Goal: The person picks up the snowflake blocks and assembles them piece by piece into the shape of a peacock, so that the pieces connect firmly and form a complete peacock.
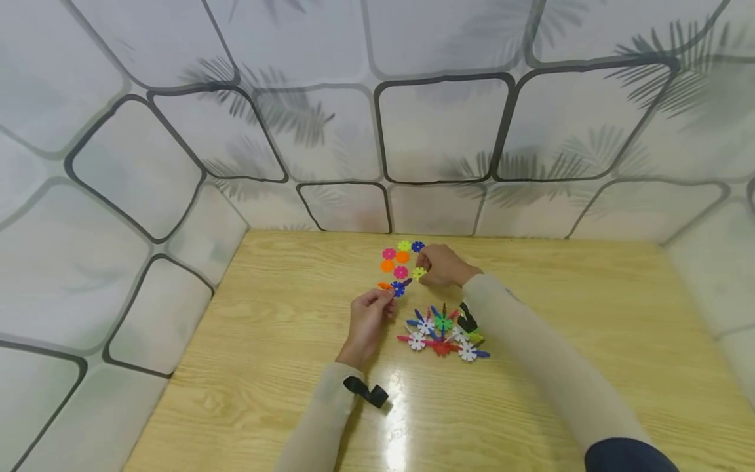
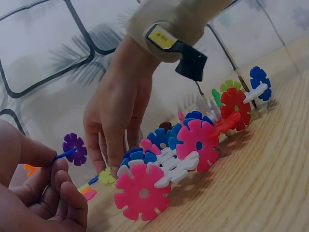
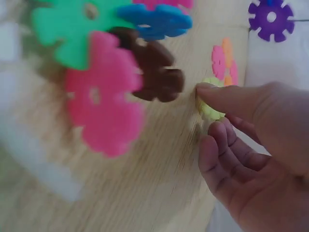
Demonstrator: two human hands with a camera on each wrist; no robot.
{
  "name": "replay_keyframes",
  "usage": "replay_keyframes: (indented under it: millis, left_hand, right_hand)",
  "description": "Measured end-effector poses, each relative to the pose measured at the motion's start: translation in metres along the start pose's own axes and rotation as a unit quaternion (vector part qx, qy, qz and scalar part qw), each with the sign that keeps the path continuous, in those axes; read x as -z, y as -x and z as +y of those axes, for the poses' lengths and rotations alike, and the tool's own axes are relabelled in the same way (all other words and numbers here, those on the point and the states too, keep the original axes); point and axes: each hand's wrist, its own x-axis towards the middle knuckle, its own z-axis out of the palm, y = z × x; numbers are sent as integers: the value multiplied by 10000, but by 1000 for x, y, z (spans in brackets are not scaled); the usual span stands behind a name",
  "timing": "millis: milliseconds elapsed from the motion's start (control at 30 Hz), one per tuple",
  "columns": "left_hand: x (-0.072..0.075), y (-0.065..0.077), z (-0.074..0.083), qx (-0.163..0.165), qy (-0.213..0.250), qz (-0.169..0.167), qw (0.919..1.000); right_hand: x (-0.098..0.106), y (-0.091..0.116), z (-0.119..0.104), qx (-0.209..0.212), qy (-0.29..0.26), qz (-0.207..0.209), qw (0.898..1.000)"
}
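My left hand (image 1: 368, 321) pinches a blue notched plastic disc (image 1: 398, 288) between thumb and forefinger. A purple disc (image 2: 75, 149) is joined to this blue one, and an orange disc (image 1: 385, 286) shows at its left side. At the far side of the table, my right hand (image 1: 442, 265) reaches down to a yellow notched disc (image 3: 211, 99), its thumb and fingers closed on the edge. Between the forearms stands a joined structure of notched discs, with white, red, pink, brown and green (image 1: 442, 322) pieces sticking out at angles.
Loose flat discs lie beyond my hands: pink (image 1: 389, 254), orange (image 1: 402, 257), yellow (image 1: 404, 246) and dark blue (image 1: 417, 246) ones. The wooden table (image 1: 283, 380) meets patterned walls (image 1: 442, 131) at the back and both sides.
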Motion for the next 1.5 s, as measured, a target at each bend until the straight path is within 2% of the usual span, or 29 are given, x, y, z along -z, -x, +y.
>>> replay_keyframes:
  millis: [233, 433, 567, 767, 900, 1167, 1367, 1500]
  left_hand:
    - [-6, -1, 1, 34, 15, 145, 9999]
    - [-15, 0, 4, -87, 119, 314, 9994]
    - [-19, 1, 4, -147, 264, 325, 9990]
    - [-23, 4, 3, -99, 206, 307, 9993]
    - [-25, 6, 4, -253, -9, 234, 9994]
    - [-24, 9, 5, -476, -584, 149, 9970]
    - [-20, 7, 5, -504, -669, 92, 9964]
    - [-15, 5, 5, -555, -743, -70, 9957]
  right_hand:
    - [4, 32, -3, 317, -459, 590, 9967]
    - [2, 59, -18, 281, -1084, 631, 9917]
    - [-2, 71, -27, 238, -1226, 675, 9899]
    - [-12, 77, -32, 172, -1231, 909, 9881]
    - [-20, 80, -34, 232, -1300, 1084, 9853]
    - [-34, 88, -44, 732, -1017, 1547, 9800]
    - [-42, 89, -50, 650, -817, 1793, 9782]
    - [-44, 89, -53, 609, -792, 1917, 9764]
